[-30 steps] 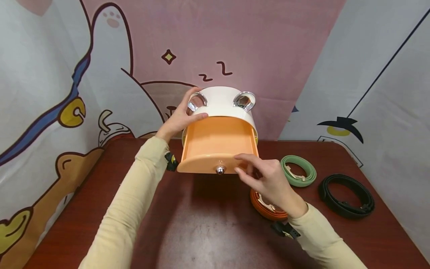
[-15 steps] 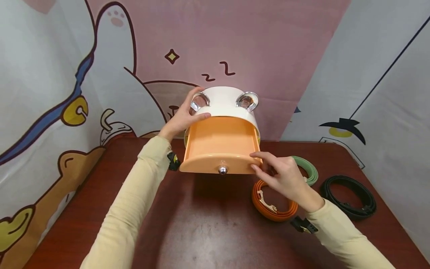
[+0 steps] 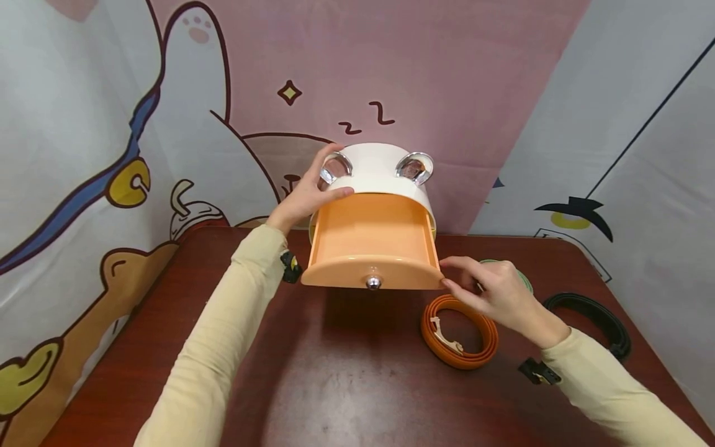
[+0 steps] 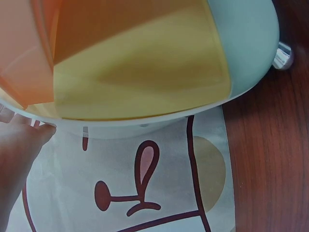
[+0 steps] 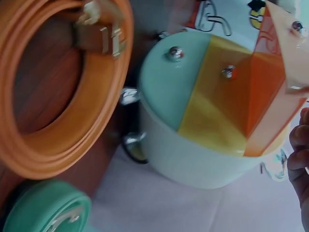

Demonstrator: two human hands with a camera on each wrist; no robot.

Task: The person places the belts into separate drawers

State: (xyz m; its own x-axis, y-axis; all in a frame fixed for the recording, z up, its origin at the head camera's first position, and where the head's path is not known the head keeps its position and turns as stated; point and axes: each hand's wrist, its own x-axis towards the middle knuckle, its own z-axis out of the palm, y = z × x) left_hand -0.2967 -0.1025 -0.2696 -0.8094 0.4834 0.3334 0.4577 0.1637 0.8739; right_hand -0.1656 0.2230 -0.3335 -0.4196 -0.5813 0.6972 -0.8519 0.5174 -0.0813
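A small white drawer cabinet with silvery ear shapes stands at the table's far side. Its orange top drawer is pulled well out, and no contents are visible in it. My left hand holds the cabinet's upper left, thumb on the front rim and fingers by the left ear. At the drawer front's right end, beside the round metal knob, my right hand has its thumb and index finger parted at the corner. In the right wrist view, yellow and mint fronts show below the drawer.
On the brown table, a coiled orange belt lies near my right hand. A coiled green belt is partly hidden behind that hand. A coiled black belt lies farther right. A cartoon-printed cloth hangs behind.
My right hand has slid rightward along the orange drawer's front to its right corner, uncovering the orange belt. My left hand stays on the cabinet; the drawer remains pulled out.
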